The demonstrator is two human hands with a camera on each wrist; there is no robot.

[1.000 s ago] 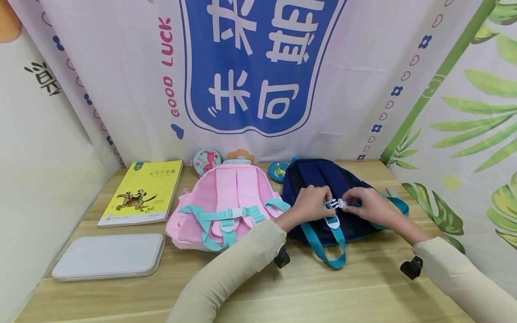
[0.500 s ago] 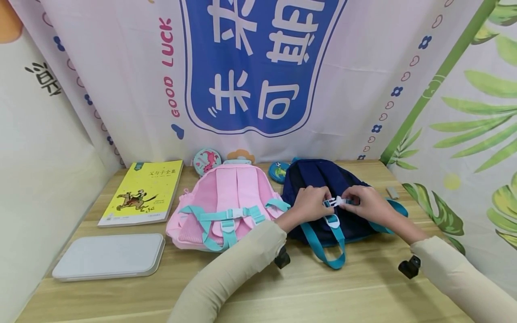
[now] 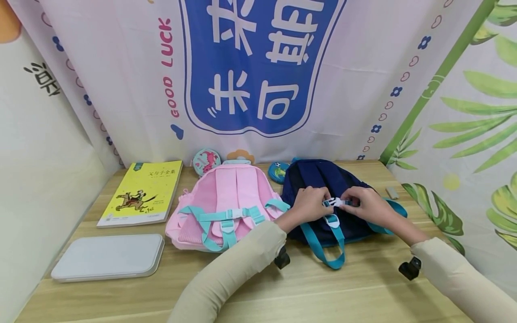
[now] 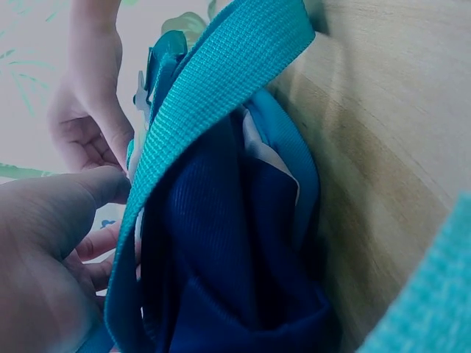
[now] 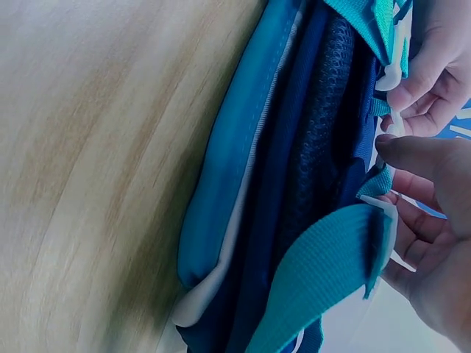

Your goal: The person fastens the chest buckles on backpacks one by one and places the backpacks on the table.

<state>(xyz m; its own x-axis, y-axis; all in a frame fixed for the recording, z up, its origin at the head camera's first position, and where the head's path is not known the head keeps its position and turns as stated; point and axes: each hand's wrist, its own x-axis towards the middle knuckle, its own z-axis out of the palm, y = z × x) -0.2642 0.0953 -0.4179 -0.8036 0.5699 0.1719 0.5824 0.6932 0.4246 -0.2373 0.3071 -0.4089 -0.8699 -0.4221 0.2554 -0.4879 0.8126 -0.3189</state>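
Observation:
A navy backpack point(image 3: 337, 177) with teal straps lies back-panel up on the table. Across it, a white side-release buckle point(image 3: 335, 202) sits between both hands. The left hand point(image 3: 310, 204) pinches the pronged half by its teal webbing; the right hand point(image 3: 368, 205) pinches the other half. The prongs meet the socket; whether they are fully latched cannot be told. A teal strap loop point(image 3: 341, 255) hangs toward the front. In the left wrist view, teal webbing point(image 4: 213, 95) covers much of the buckle area. Thumb and fingers of the right hand point(image 5: 434, 176) close near the buckle in the right wrist view.
Left of it lies a pink backpack point(image 3: 226, 188), its white buckle point(image 3: 236, 213) joined. Further left are a yellow book point(image 3: 141, 193) and a white flat case point(image 3: 107, 255). Round pouches point(image 3: 207, 161) stand behind. A small grey block point(image 3: 392, 193) lies at right.
The two buckle halves, apart with a gap a second ago, have come together as the right hand moved slightly left. The left hand has hardly moved.

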